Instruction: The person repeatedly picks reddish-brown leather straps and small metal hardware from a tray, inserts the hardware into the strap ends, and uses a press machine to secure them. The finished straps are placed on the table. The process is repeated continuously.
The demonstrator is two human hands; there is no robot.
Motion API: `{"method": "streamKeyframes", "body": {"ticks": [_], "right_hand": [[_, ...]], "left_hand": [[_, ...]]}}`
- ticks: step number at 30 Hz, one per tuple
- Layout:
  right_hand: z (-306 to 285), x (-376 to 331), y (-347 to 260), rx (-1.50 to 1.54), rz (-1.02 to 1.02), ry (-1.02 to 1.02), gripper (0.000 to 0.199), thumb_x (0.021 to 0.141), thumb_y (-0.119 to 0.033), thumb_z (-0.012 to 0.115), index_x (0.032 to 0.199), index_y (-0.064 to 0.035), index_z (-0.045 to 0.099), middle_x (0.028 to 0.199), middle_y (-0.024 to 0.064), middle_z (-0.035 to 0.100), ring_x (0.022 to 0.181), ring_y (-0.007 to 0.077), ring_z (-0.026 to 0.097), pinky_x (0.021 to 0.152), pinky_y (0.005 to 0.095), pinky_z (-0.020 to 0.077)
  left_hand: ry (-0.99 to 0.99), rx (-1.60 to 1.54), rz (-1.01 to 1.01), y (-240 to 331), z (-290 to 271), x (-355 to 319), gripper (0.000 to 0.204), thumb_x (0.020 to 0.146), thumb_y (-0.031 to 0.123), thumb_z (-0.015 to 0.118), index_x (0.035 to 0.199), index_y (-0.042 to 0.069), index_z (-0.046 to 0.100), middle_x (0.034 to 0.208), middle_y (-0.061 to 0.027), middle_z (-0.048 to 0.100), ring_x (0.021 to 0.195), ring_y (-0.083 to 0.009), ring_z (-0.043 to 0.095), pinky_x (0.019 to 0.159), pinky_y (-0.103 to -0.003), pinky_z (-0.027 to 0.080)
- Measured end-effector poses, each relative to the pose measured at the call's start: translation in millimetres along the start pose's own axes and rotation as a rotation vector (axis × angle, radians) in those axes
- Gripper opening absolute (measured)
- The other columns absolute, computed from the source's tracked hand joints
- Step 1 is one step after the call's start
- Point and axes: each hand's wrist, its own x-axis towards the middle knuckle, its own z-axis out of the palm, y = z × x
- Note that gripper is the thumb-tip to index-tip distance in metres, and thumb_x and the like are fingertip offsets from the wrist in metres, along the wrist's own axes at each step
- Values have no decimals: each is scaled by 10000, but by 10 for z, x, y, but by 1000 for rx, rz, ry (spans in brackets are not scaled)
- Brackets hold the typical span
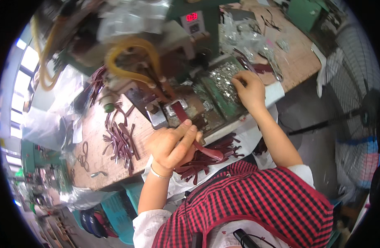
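Left hand [172, 145] is curled nearly closed, thumb and fingers pinched on a dark red strap [197, 136]; the strap is run from the metal fixture [176, 108] of the green machine [190, 29] down past the hand to a rounded end. A thin bracelet is seen at that wrist. Right hand [250, 90] is half closed, palm down, fingertips laid on a green tray [216, 97] of small silver metal parts [225, 80], just right of the fixture; whether a part is pinched cannot be told. More dark red straps are heaped in a pile [121, 144] on the wooden counter [94, 136] left of the fixture, another heap [210, 159] on white sheeting below it. A yellow hose [130, 58] is looped above the fixture. Clear bags [243, 35] are lying on the counter behind the tray. A standing fan [355, 120] is seen far right of the tray, blue crates [117, 206] on the floor under the counter
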Motion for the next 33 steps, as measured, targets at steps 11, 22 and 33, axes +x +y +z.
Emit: {"method": "streamKeyframes", "body": {"ticks": [11,22,33], "right_hand": [[-41,-171,26,394,164,7,153,974,-101,679,1076,9,705,914,35,726,820,88,637,758,245,498],[223,-191,-304,525,108,-121,139,964,-42,656,1081,-8,722,925,37,724,845,95,643,800,248,502],[137,-243,-273,543,165,-94,142,966,-55,669,1088,-5,721,938,14,713,848,72,612,790,230,483]], "left_hand": [[97,153,-231,-54,-282,-307,206,809,-17,791,1004,29,741,910,-104,746,695,-194,680,603,-287,519],[-579,367,-1084,-3376,144,-2372,395,795,214,705,1165,79,682,1353,-180,594,1190,-452,552,1035,-555,445],[-188,161,-1311,-1501,-1003,-781,183,818,163,742,891,-4,755,802,-113,725,714,-167,646,701,-309,508]]}}
